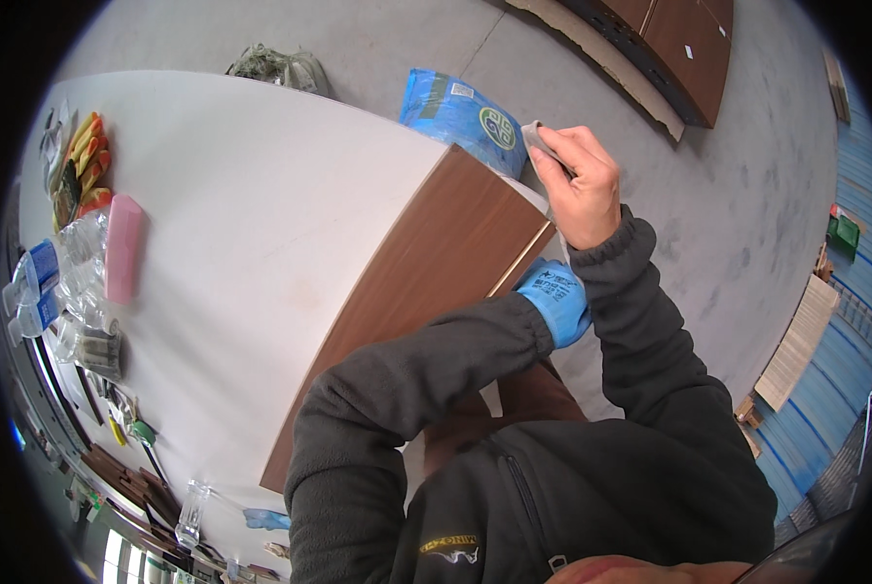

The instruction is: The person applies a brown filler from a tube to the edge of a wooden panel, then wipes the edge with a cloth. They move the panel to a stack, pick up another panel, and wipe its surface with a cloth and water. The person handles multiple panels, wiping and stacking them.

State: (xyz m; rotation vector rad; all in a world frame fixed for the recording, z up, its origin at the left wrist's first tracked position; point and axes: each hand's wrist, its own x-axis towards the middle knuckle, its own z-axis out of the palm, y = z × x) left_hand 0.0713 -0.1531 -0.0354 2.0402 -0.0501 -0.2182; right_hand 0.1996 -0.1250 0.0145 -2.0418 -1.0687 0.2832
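Observation:
A long brown wood-grain panel (431, 243) lies on the white table, a pale strip running along its right-hand end. My left hand (556, 300), in a blue printed glove, is against that end; its fingers are turned away and hidden. My bare right hand (582, 185) is raised past the panel's far right corner. Between its thumb and fingers it pinches a small grey-beige folded piece (536, 138), whose material I cannot make out.
Behind the panel stands a blue plastic bag (475, 117). Orange gloves (87, 161), a pink container (123, 248) and clear plastic packaging (85, 263) line the white table's (241, 195) left side. Dark brown furniture panels (684, 49) rest on the floor at the far right.

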